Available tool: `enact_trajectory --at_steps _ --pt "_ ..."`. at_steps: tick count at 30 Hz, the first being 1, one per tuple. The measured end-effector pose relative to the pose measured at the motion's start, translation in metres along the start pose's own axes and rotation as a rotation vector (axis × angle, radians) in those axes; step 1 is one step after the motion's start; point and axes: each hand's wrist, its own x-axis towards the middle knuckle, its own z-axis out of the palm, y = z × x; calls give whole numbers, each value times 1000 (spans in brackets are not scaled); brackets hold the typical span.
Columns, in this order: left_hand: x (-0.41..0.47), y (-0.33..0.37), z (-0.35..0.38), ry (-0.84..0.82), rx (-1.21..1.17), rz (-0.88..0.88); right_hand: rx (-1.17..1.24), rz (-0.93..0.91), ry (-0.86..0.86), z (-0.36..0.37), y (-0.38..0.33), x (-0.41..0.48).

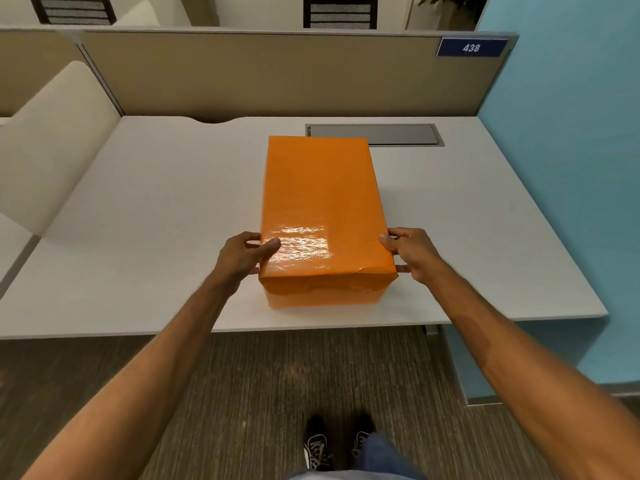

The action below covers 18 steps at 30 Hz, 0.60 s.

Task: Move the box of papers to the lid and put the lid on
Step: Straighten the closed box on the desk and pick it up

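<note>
A glossy orange lid (322,206) covers an orange box (325,296) that stands near the front edge of the grey desk (138,216). Only a strip of the box's front wall shows below the lid; its contents are hidden. My left hand (244,256) grips the lid's near left corner, thumb on top and fingers along the side. My right hand (410,252) grips the near right corner the same way.
A grey cable hatch (398,135) lies flush in the desk just behind the box. A beige partition (277,74) with a blue "438" sign (471,47) closes the back, a blue wall (571,168) the right. A cream chair back (52,140) stands at left.
</note>
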Motion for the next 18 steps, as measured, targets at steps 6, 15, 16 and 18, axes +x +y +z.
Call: enact_trajectory --at_steps 6,15,16,18 --pt "12 9 -1 -45 -55 -19 19 20 -11 -3 -2 9" --pt "53 51 -2 63 146 156 -345 -390 162 -1 -34 60" --pt "59 56 -2 79 195 188 -388 -449 155 0 -38 68" --pt "71 68 -1 104 274 235 -452 -548 116 0 -47 84"
